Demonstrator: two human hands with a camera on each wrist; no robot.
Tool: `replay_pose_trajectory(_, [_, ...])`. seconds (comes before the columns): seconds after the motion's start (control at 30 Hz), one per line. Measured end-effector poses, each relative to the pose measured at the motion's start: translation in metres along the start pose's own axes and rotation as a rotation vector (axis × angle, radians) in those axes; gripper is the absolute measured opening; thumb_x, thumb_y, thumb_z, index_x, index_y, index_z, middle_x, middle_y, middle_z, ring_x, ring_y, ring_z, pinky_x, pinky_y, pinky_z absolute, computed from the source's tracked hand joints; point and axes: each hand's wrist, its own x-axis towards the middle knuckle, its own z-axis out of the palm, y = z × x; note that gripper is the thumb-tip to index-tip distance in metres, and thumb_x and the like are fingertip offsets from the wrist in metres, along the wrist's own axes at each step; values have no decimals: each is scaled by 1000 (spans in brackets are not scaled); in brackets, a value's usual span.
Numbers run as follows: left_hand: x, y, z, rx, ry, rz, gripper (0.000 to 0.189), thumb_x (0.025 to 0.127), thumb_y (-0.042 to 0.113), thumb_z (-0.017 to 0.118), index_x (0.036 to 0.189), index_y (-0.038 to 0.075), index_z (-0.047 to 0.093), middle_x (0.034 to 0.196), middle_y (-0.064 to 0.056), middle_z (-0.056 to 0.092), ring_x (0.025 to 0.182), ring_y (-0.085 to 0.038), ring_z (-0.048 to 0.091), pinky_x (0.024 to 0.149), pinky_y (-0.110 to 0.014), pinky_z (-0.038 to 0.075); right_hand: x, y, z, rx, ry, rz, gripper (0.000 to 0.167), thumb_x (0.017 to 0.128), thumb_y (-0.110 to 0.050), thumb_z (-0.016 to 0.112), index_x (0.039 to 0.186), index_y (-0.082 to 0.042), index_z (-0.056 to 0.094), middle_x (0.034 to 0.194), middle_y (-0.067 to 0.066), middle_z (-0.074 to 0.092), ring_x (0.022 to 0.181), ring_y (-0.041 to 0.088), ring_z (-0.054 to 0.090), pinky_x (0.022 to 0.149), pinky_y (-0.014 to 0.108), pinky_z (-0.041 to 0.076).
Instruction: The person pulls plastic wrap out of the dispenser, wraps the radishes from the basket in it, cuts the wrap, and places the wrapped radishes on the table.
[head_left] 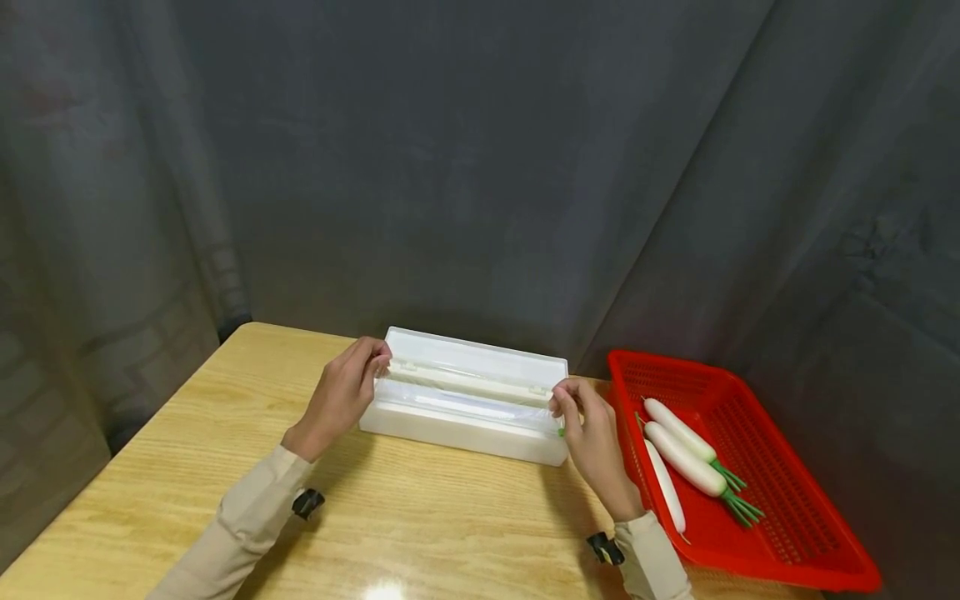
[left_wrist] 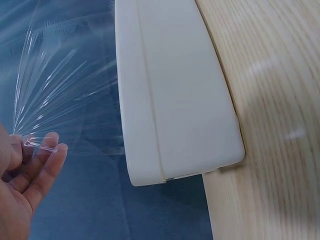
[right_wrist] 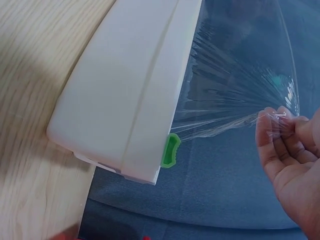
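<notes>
A long white cling film dispenser box [head_left: 465, 435] lies on the table with its lid [head_left: 480, 348] raised at the back. Clear cling film [left_wrist: 70, 85] stretches out from its edge, creased towards both hands. My left hand [head_left: 345, 387] pinches one corner of the film between thumb and fingers above the box's left end. Over the right end, my right hand [head_left: 596, 433] pinches the other corner. In the right wrist view, a green slider [right_wrist: 171, 150] sits on the box's edge beside the film.
A red plastic basket [head_left: 810, 492] stands at the right, close to my right forearm. Inside are three white radishes [head_left: 684, 457], with green stems showing on two. The wooden table [head_left: 420, 517] ends at a grey curtain [head_left: 450, 167] behind the box.
</notes>
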Motion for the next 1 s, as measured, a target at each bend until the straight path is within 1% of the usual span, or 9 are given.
replay_pose_trajectory(0.2, [1,1,-1,-10,14,18,10,96,-8,66,98,1,61,83,-6,61,74,-15,64,61,-30,54,1,0,0,-12,5,-15,6,97,6,66,97,1,64,79,5,65,70,19,62,81,7,50])
replay_pose_trajectory(0.4, [3,1,-4,-7,22,37,11,96,-9,67,99,0,61,84,-7,61,74,-15,64,61,-29,54,4,0,1,-11,10,-26,7,97,8,66,97,2,63,78,6,64,70,19,62,82,7,49])
replay_pose_trajectory(0.57, [5,2,-7,-8,15,37,12,96,-9,67,100,1,61,85,-7,61,74,-15,63,61,-30,55,5,0,0,-15,16,-34,9,96,11,67,97,3,62,78,6,64,70,17,62,82,7,49])
replay_pose_trajectory(0.63, [5,3,-8,-6,15,34,12,96,-8,67,101,1,61,85,-6,61,75,-14,63,62,-29,55,5,0,0,-18,16,-39,9,96,11,66,97,3,62,78,6,64,70,17,62,79,8,50])
replay_pose_trajectory(0.7, [5,4,-9,-3,18,32,13,96,-9,67,101,2,61,85,-6,61,75,-14,63,63,-26,54,6,-1,0,-21,16,-41,9,96,11,66,97,3,62,78,6,65,70,17,62,74,9,49])
replay_pose_trajectory(0.83, [6,5,-10,-9,28,42,12,97,-9,66,101,2,61,86,-7,61,75,-15,64,67,-15,50,7,-3,-1,-24,18,-36,8,97,9,66,96,2,62,78,7,66,68,19,63,62,13,48])
replay_pose_trajectory(0.9, [7,5,-10,-16,33,51,12,97,-9,65,101,2,61,86,-8,60,74,-15,63,68,-10,46,8,-4,-2,-22,19,-31,8,97,8,66,96,2,62,78,7,66,68,19,63,60,14,47])
replay_pose_trajectory(1.0, [9,5,-10,-24,37,60,12,97,-10,65,100,0,61,86,-8,60,74,-15,63,70,-7,44,10,-6,-3,-10,16,-13,6,98,7,65,97,2,63,78,7,67,68,19,65,62,15,50])
